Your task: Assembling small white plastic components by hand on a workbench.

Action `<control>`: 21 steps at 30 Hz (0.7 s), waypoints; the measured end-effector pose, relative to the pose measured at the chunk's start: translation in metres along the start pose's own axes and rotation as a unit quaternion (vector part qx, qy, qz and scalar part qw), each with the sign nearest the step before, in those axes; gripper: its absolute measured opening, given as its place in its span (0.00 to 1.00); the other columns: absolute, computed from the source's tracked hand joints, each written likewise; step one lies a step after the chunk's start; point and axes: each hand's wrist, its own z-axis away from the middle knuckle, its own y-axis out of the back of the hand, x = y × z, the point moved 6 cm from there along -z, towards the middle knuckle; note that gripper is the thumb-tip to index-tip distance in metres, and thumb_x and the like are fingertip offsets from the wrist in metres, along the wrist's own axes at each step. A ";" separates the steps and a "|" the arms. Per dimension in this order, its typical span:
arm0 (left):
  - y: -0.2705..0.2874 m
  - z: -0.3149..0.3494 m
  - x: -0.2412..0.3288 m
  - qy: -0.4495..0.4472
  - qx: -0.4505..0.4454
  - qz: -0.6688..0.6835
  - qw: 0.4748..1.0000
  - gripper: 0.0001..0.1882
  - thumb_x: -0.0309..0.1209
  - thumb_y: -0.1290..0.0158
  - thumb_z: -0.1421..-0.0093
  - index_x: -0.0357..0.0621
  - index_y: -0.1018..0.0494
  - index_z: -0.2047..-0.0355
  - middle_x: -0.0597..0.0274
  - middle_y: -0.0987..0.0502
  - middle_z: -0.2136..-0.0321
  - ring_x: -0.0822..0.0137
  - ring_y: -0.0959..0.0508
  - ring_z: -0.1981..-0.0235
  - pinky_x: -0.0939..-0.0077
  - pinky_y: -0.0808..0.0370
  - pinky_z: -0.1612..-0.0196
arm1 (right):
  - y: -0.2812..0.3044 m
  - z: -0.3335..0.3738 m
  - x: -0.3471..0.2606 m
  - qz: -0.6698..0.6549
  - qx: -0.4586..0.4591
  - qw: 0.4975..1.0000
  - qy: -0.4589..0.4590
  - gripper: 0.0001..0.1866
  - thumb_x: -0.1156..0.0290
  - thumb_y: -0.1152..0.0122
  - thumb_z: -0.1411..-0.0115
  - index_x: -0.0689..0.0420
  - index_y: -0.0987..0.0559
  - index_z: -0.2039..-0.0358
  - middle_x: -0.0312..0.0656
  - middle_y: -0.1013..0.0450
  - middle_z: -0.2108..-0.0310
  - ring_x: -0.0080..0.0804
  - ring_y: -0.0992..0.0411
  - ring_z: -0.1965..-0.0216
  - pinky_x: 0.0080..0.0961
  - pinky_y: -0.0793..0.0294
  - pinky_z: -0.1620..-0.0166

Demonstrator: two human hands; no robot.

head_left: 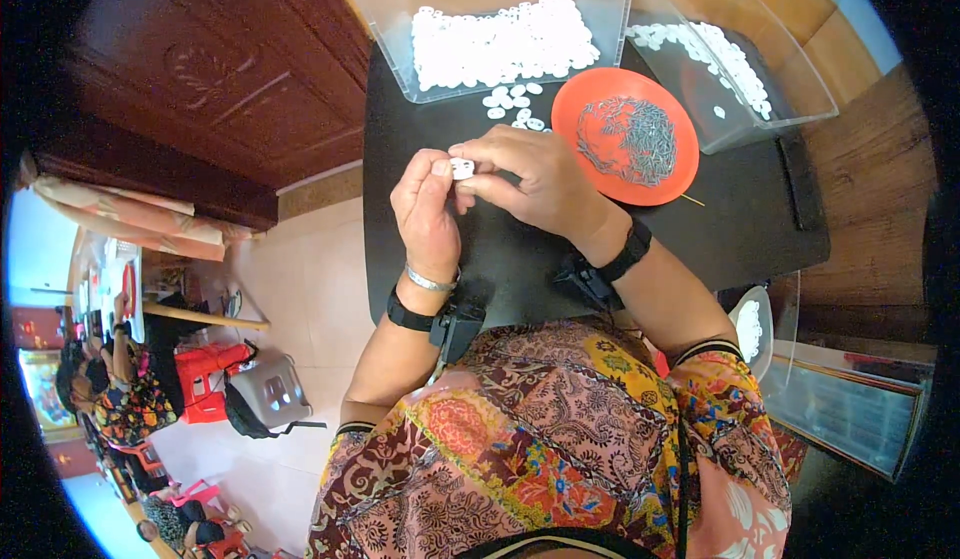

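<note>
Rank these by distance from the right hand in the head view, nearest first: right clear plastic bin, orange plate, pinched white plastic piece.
From the right hand:
1. White plastic piece: at its fingertips, on the left.
2. Orange plate: just right, holding metal pins.
3. Right clear plastic bin: farther right, beyond the plate.

A carved wooden door (220, 69) borders the pale tiled floor (315, 269).
</note>
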 end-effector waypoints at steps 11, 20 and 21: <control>-0.004 0.002 0.003 0.009 -0.006 -0.022 1.000 0.12 0.32 0.58 0.38 0.39 0.31 0.75 0.68 0.31 0.82 0.80 0.35 0.82 0.86 0.41 0.79 | 0.000 0.002 -0.004 0.046 0.033 0.998 0.027 0.12 0.74 0.35 0.54 0.58 0.23 0.67 0.39 0.27 0.75 0.32 0.27 0.74 0.23 0.29 0.72; -0.002 0.004 0.000 0.001 -0.016 -0.016 1.000 0.11 0.30 0.58 0.38 0.37 0.31 0.73 0.66 0.31 0.82 0.79 0.34 0.83 0.86 0.40 0.79 | 0.000 0.003 -0.007 0.070 0.040 0.996 0.041 0.10 0.74 0.36 0.54 0.58 0.23 0.69 0.40 0.27 0.76 0.33 0.27 0.74 0.25 0.28 0.72; -0.002 0.003 0.000 0.001 -0.016 -0.016 1.000 0.11 0.30 0.58 0.38 0.37 0.31 0.73 0.66 0.31 0.82 0.79 0.34 0.83 0.86 0.40 0.79 | 0.000 0.003 -0.007 0.072 0.036 0.996 0.044 0.10 0.74 0.36 0.54 0.58 0.23 0.69 0.39 0.27 0.76 0.33 0.27 0.75 0.24 0.28 0.72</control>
